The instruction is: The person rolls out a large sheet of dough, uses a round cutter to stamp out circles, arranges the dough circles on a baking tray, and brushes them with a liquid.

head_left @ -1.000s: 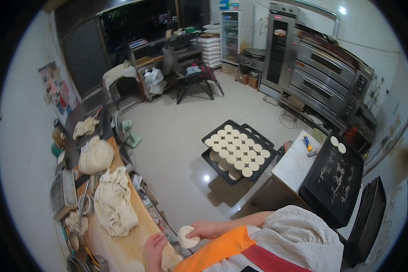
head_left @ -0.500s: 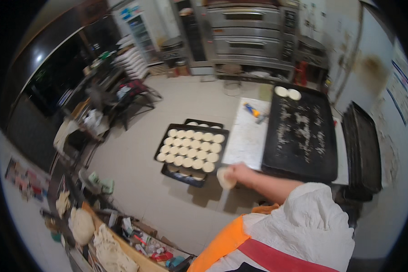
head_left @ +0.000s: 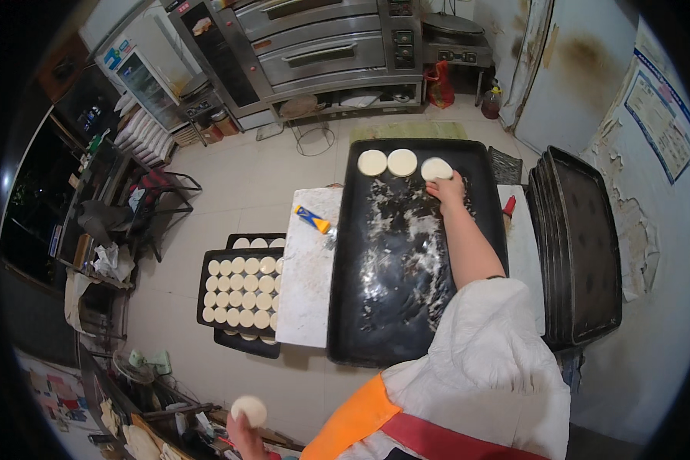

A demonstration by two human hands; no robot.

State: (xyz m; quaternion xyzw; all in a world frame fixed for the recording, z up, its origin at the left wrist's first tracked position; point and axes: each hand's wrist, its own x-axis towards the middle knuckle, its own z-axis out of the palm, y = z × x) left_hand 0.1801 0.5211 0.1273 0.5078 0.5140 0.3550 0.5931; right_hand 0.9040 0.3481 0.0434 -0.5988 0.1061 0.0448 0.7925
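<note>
My right hand (head_left: 448,192) reaches to the far end of a large black baking tray (head_left: 406,307). Its fingers hold the near edge of a pale, flat dough round (head_left: 436,168), which is at the tray's surface. To its left, a dough round (head_left: 402,162) and another dough round (head_left: 372,162) lie side by side. The rest of the tray is streaked with white flour. Low in the view, my left hand (head_left: 245,437) grips a dough round (head_left: 249,412), held up away from the tray. Its wrist is cut off by the lower edge.
A smaller tray (head_left: 202,294) filled with rows of dough rounds sits on others at left. A yellow-and-blue scraper (head_left: 313,220) lies on the white tabletop (head_left: 303,307). Stacked black trays (head_left: 583,253) stand at right; a steel deck oven (head_left: 326,57) is at the back.
My view has turned toward the large tray. My right hand has carried a dough round from beside the smaller tray to the large tray's far end. My left hand has come into view with another.
</note>
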